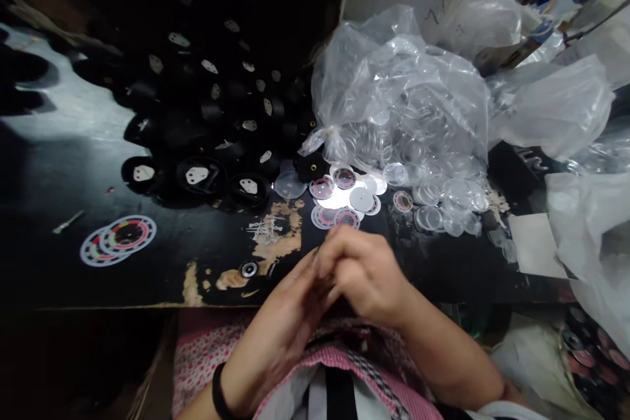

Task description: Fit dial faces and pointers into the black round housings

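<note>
My left hand (pixel 280 321) and my right hand (pixel 367 272) meet just over the near edge of a worn black table (pixel 147 269). The fingers of both are curled and pressed together around something small that I cannot make out. Just beyond my fingertips lie several round printed dial discs (pixel 344 178) and plain white discs (pixel 363 198). A small heap of thin white pins (pixel 266 230) and a little metal ring (pixel 249 269) lie left of my hands. A black band sits on my left wrist.
A heap of black round housings with white inserts (pixel 207 131) fills the back left. Clear plastic bags of transparent round covers (pixel 398 118) pile up at the back right, with loose covers (pixel 433 216) spilled out. Two larger printed discs (pixel 118 239) lie far left.
</note>
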`<state>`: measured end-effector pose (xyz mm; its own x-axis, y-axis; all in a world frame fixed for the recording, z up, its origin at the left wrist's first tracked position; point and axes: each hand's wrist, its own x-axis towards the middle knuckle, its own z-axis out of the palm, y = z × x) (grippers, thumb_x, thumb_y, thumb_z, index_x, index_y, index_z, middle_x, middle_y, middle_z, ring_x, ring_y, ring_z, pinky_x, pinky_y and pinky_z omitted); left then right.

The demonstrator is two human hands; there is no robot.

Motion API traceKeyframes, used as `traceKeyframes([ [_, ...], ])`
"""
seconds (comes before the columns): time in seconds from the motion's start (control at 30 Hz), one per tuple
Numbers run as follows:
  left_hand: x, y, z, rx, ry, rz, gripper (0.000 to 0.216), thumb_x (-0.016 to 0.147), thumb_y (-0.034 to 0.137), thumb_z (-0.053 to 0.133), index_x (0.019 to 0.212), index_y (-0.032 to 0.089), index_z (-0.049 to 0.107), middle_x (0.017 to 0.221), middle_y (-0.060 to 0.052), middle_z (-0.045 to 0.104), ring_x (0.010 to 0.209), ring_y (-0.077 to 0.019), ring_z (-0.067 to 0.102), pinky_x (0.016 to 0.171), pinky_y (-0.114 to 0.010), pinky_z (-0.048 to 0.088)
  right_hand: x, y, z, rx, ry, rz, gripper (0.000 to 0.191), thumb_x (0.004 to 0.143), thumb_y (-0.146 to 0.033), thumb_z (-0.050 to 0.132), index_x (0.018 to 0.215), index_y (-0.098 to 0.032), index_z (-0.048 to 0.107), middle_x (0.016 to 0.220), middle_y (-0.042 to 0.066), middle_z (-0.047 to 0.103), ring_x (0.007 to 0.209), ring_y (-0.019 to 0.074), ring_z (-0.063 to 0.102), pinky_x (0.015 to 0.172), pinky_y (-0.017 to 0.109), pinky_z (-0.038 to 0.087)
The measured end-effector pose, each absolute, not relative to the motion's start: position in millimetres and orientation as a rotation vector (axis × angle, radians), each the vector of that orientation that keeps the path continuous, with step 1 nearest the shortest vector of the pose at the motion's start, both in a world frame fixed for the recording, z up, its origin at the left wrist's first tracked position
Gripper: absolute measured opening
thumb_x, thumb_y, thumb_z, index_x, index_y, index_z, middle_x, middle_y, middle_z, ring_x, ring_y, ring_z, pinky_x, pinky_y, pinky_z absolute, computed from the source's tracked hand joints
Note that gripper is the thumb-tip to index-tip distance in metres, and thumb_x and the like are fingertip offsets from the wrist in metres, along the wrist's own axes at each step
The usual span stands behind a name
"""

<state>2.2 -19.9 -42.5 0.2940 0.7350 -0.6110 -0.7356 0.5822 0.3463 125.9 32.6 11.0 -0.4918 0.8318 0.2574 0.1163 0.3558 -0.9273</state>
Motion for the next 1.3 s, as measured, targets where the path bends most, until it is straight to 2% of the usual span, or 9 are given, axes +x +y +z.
traceKeyframes([
  [0.13,0,-18,-42,-0.064,0.843,0.94,0.022,0.083,0.033,0.074,0.098,0.016,0.073,0.108,-0.01,0.076,0.101,-0.0236,0.072,0.093,-0.034,0.057,180,35,12,-0.95,-1.329,0.995,0.015,0.087,-0.018,0.043,0.082,-0.022,0.057,0.06,-0.005,0.045,0.052,0.0112,0.042,0.058,0.029,0.043],
  [0.3,-1,-17,-43,-0.144,0.902,0.92,0.022,0.089,0.033,0.066,0.1,0.015,0.072,0.113,-0.014,0.075,0.109,-0.026,0.07,0.097,-0.037,0.056,249,29,-15,-1.39,-1.228,0.662,0.011,0.084,-0.02,0.043,0.08,-0.021,0.053,0.056,-0.006,0.041,0.05,0.0126,0.043,0.058,0.03,0.042],
  [0.37,-2,-16,-41,-0.141,0.949,0.91,0.025,0.089,0.036,0.065,0.102,0.015,0.073,0.115,-0.014,0.074,0.112,-0.0269,0.068,0.096,-0.036,0.056,261,24,-15,-1.461,-1.266,0.621,0.015,0.086,-0.022,0.043,0.08,-0.021,0.057,0.059,-0.003,0.049,0.056,0.0151,0.049,0.061,0.032,0.044],
  [0.53,-4,-12,-29,0.052,1.095,1.085,0.038,0.077,0.043,0.077,0.106,0.018,0.074,0.12,-0.012,0.073,0.116,-0.0303,0.066,0.096,-0.039,0.057,228,12,18,-1.517,-1.78,0.152,0.018,0.088,-0.015,0.052,0.088,-0.023,0.068,0.09,0.004,0.067,0.095,0.0219,0.059,0.09,0.04,0.042],
  [0.7,-2,-14,-27,0.21,1.12,1.11,0.036,0.073,0.044,0.081,0.104,0.025,0.077,0.126,-0.007,0.07,0.123,-0.0305,0.06,0.092,-0.035,0.059,159,20,22,-1.285,-2.385,0.545,0.013,0.095,-0.02,0.054,0.099,-0.018,0.067,0.091,0.005,0.069,0.084,0.0199,0.057,0.078,0.035,0.039],
  [0.83,-10,-20,-36,0.246,1.176,1.098,0.037,0.075,0.044,0.08,0.11,0.035,0.075,0.142,0.002,0.06,0.136,-0.0266,0.05,0.099,-0.032,0.054,137,30,6,-1.238,-2.583,0.334,0.016,0.097,-0.023,0.053,0.091,-0.016,0.065,0.088,0.007,0.067,0.085,0.0226,0.054,0.078,0.037,0.035],
  [1.0,-14,-22,-43,0.175,1.176,1.041,0.036,0.073,0.043,0.081,0.107,0.031,0.077,0.137,-0.002,0.064,0.134,-0.0305,0.052,0.101,-0.035,0.054,128,32,0,-1.221,-2.63,0.233,0.017,0.094,-0.019,0.048,0.085,-0.017,0.061,0.084,0.007,0.066,0.083,0.0223,0.055,0.078,0.037,0.034],
  [1.13,-15,-22,-48,0.159,1.19,1.045,0.031,0.077,0.047,0.076,0.103,0.032,0.077,0.136,-0.002,0.065,0.132,-0.0332,0.053,0.098,-0.039,0.055,119,30,7,-1.413,-2.508,0.475,0.012,0.091,-0.02,0.051,0.084,-0.017,0.061,0.082,0.004,0.068,0.079,0.0193,0.058,0.077,0.034,0.037],
  [1.3,-23,-19,-51,0.271,1.23,1.065,0.043,0.074,0.044,0.081,0.114,0.032,0.074,0.141,-0.001,0.061,0.14,-0.0281,0.045,0.11,-0.034,0.043,136,65,15,-1.379,-2.198,0.954,0.013,0.091,-0.02,0.056,0.082,-0.019,0.065,0.078,-0.001,0.069,0.073,0.013,0.061,0.07,0.026,0.042],
])
